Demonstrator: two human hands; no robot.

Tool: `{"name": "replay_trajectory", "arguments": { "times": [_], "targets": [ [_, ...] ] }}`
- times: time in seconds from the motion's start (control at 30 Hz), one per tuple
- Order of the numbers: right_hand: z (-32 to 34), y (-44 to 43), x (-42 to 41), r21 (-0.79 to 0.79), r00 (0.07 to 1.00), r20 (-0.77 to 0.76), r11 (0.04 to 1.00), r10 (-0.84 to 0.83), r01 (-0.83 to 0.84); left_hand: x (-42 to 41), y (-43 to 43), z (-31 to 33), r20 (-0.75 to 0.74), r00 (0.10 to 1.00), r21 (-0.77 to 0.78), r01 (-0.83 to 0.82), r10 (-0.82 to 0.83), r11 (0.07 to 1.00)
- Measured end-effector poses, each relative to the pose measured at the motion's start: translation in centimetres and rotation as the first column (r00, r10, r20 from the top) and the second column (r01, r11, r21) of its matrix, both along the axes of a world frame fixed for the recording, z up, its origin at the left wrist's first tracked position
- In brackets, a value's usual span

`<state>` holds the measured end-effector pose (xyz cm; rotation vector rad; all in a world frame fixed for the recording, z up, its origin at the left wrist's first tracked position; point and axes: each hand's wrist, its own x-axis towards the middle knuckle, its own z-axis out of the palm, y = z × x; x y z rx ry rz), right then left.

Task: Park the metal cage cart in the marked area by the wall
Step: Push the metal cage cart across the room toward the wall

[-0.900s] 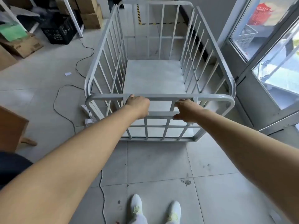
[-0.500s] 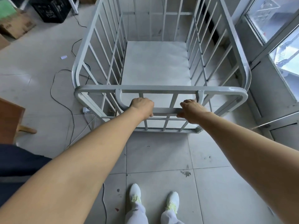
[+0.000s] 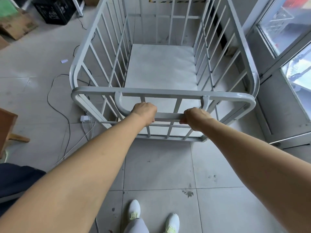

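Observation:
The grey metal cage cart [image 3: 168,94] stands straight ahead of me, barred on all sides, with a bare flat deck inside. My left hand [image 3: 145,111] and my right hand [image 3: 196,117] both grip the low handle bar [image 3: 168,116] on its near end, about a hand's width apart. Yellow-and-black floor tape [image 3: 168,0] shows through the far bars at the top edge. The cart's right side runs close along the wall and glass door frame [image 3: 269,68].
A black cable [image 3: 55,105] and a white power adapter [image 3: 85,118] lie on the tiles by the cart's near-left corner. A black crate [image 3: 53,10] and cardboard boxes [image 3: 15,26] sit far left. A wooden piece [image 3: 7,126] juts in at left.
The cart looms larger and nearer in view, my head has tilted down, and the far tape has slid to the top edge. Both hands keep their grip on the handle bar.

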<state>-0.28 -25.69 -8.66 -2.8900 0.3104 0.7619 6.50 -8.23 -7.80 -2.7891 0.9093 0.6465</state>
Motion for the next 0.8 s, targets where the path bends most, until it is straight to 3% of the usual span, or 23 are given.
{"name": "replay_trajectory", "arguments": {
  "times": [0.5,0.8],
  "targets": [
    [-0.6,-5.2,12.9,-0.016,0.987,0.068,0.989,-0.147,0.148,13.8,-4.2,-0.8,-0.02,0.998,-0.148,-0.059,0.056,0.987],
    [-0.8,-11.5,22.8,0.041,0.976,0.073,0.979,-0.203,0.2,23.6,-10.5,-0.3,-0.022,0.991,-0.117,-0.136,0.135,0.984]
  ]
}}
